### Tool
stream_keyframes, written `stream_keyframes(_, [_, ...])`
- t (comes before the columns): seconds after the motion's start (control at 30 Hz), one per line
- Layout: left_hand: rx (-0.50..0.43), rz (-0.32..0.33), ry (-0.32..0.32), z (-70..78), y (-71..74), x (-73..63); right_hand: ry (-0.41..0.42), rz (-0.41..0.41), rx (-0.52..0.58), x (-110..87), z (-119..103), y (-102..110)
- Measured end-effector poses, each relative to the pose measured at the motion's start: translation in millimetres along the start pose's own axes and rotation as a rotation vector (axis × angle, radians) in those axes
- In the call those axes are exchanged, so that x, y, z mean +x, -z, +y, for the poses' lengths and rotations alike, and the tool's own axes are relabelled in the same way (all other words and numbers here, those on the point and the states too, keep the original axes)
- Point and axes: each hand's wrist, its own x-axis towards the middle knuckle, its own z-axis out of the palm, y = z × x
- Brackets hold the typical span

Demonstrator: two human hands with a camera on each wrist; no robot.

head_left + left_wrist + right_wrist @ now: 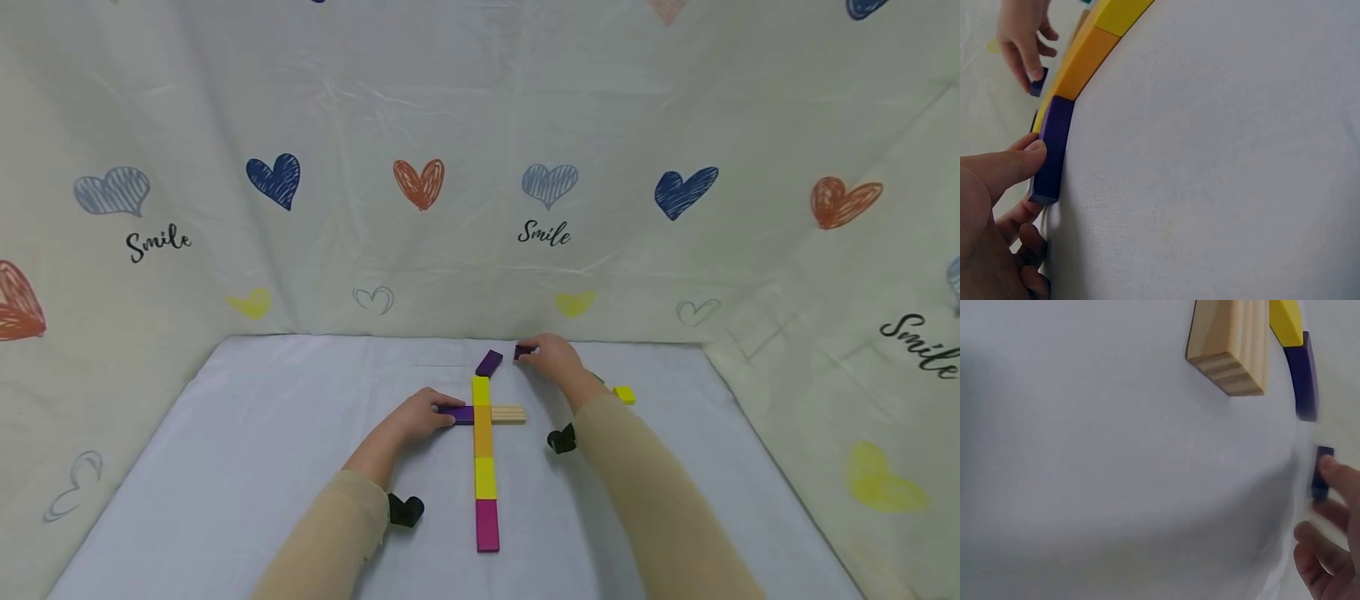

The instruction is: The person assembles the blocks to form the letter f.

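Observation:
A row of wooden blocks runs away from me: a magenta block [487,527], a yellow block [485,479], an orange block [482,432] and another yellow block [481,390]. My left hand [417,418] pinches a purple block [462,415] that lies crosswise against the orange one's left side. Opposite it, a plain wood block [508,415] with visible grain sticks out to the right. Towards the back, my right hand [557,360] holds a dark purple block [522,352] between thumb and fingers. A second dark purple block [489,362] sits slantwise at the row's far end.
A loose yellow block [624,395] lies right of my right forearm, with a green piece [597,377] partly hidden by the wrist. Behind the white table [247,450] hangs a cloth [480,100] printed with hearts. A dark wrist device [406,510] shows at my left cuff.

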Motion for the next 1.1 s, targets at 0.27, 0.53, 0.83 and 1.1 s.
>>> stream_keyframes(0.27, [-0.002, -0.003, -0.014, 0.8, -0.2, 2.2, 0.003, 0.004, -0.050, 14.4, 0, -13])
stream_keyframes(0.53, [0.000, 0.000, -0.012, 2.2, 0.7, 1.9, 0.019, 0.030, -0.086, 17.8, -6, -20])
stream_keyframes(0.83, [0.002, 0.001, -0.002, 1.5, 1.3, 4.2, 0.015, 0.002, -0.073, 17.3, -16, -22])
stream_keyframes(1.1, [0.001, 0.007, 0.006, -0.5, 0.8, 5.8, 0.015, 0.008, -0.055, 15.4, -18, -20])
